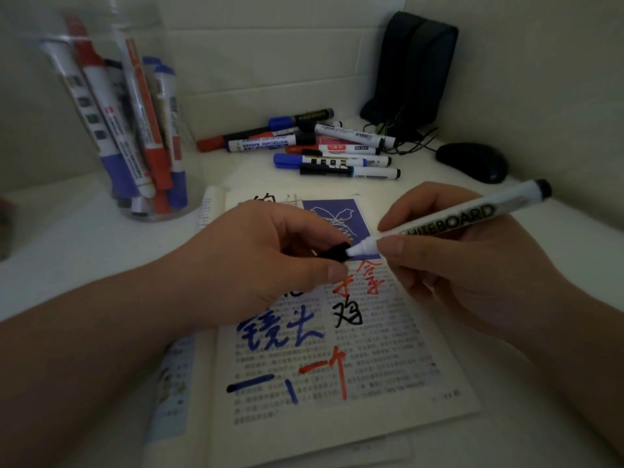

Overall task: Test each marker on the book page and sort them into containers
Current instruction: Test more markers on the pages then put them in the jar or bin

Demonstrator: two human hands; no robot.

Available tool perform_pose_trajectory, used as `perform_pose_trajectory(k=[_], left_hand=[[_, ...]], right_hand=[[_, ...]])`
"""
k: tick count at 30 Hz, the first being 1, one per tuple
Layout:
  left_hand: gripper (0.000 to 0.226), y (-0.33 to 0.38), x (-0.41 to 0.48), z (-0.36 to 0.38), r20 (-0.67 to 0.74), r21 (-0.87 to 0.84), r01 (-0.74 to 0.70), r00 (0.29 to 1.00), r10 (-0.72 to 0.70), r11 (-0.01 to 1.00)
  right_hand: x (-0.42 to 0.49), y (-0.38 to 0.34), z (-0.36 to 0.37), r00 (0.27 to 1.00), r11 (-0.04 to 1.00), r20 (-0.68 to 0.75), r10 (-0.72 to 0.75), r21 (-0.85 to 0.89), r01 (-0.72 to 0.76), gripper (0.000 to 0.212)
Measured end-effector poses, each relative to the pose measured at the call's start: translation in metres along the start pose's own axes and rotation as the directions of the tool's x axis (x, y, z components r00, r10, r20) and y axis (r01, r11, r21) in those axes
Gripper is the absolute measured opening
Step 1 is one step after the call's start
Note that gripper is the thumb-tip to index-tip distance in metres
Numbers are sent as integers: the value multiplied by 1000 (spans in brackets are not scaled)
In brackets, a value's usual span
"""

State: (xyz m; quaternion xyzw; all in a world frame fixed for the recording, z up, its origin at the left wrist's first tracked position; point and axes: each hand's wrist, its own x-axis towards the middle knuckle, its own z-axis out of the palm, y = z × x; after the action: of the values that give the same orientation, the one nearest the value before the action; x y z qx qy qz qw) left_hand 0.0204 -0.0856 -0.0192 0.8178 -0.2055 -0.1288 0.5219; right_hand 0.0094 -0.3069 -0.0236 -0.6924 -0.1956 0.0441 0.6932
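**A:** What's laid out?

**B:** An open book page [337, 366] lies nearest, covered in blue, red and black test strokes. Behind it to the left, a clear container [101, 96] holds markers leaning upright. A loose pile of markers [320, 146] lies further back, well apart from it.

**A:** And the hands?

**B:** Both hover over the page. The right hand [456, 275] is curled round the barrel of a white marker [449, 217], with thumb and forefinger pinching near the nib end. The left hand [256, 261] pinches the black cap [332, 253], which sits right at the nib.

**A:** Which step is that?

**B:** Cap work on one marker. Whether it is coming off for a test or going back on after one, I cannot tell. Next is either a straight pull and a stroke on a bare patch of page, or a square push until it seats, then a container.

**A:** Anything readable?

**B:** "WHITEBOARD" runs along the held barrel. "WHITEBOARD MARKER" shows upside down on one marker in the pile. A red-labelled one shows "NO." but its digits are too small to read.
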Motion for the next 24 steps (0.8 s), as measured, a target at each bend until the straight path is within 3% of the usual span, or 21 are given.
perform_pose_trajectory(k=[6,14,19,24], left_hand=[[26,3,-3,0,40,2,-40,998,39,999],[31,1,-7,0,-65,-22,-103,993,101,994],[16,1,-15,3,-210,262,-296,912,354,919],[20,2,-17,2,-190,545,-352,832,521,761]], right_hand=[[2,-3,-3,994,982,81,71,172,-84,27],[0,-9,4,1000,974,24,-14,225,8,13],[-3,-15,18,996,943,-32,84,327,-69,13],[-4,-18,25,973,896,-22,229,396,-202,22]])
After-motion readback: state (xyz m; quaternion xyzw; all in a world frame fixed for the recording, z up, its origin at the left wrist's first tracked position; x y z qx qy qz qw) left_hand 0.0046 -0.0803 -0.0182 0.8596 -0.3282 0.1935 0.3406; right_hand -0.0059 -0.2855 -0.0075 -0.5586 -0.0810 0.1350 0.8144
